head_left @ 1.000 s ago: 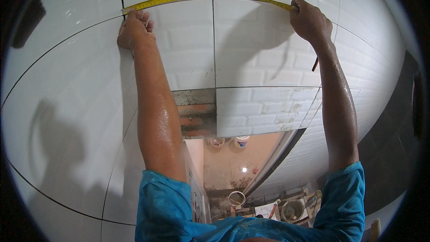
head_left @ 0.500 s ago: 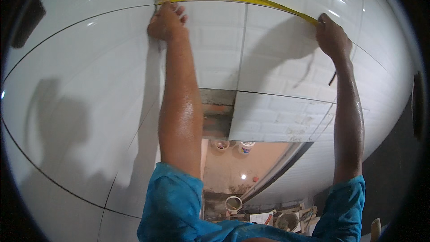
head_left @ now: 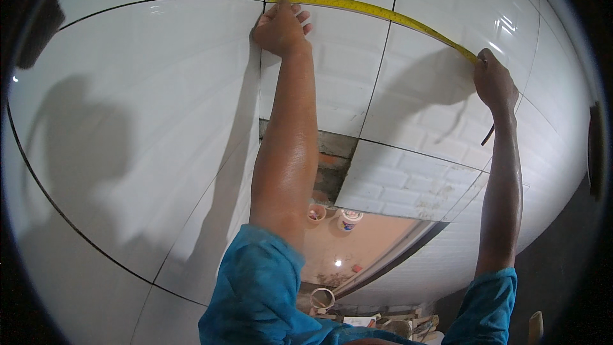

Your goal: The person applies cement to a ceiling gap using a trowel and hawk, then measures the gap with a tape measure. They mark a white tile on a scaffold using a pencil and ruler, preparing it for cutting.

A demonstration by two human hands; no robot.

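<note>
A yellow tape measure blade [head_left: 357, 7] stretches across white wall tiles [head_left: 332, 64], running along a horizontal joint at its left part and bowing down to the right. My left hand [head_left: 282, 29] pinches its left end at a dark vertical joint, the other fingers loosely curled off the wall. At the right end my right hand [head_left: 497, 83] is closed around the tape, and the tape's case is hidden in the fist. A thin dark strap [head_left: 488, 135] hangs beneath that hand. Both arms are raised, in blue sleeves.
Below the tiles, bare brick [head_left: 332, 163] shows in a gap beside a mortar-smeared tile [head_left: 402, 179]. Further down are a white tub [head_left: 349, 220], a small bucket [head_left: 317, 213], another bucket [head_left: 322, 298] and cluttered tools on planks [head_left: 415, 326]. A dark object [head_left: 41, 29] juts in at upper left.
My view has turned and tilted, so the wall and both arms sit further right in the picture. Both hands keep their hold on the tape measure, its left end still at the same joint.
</note>
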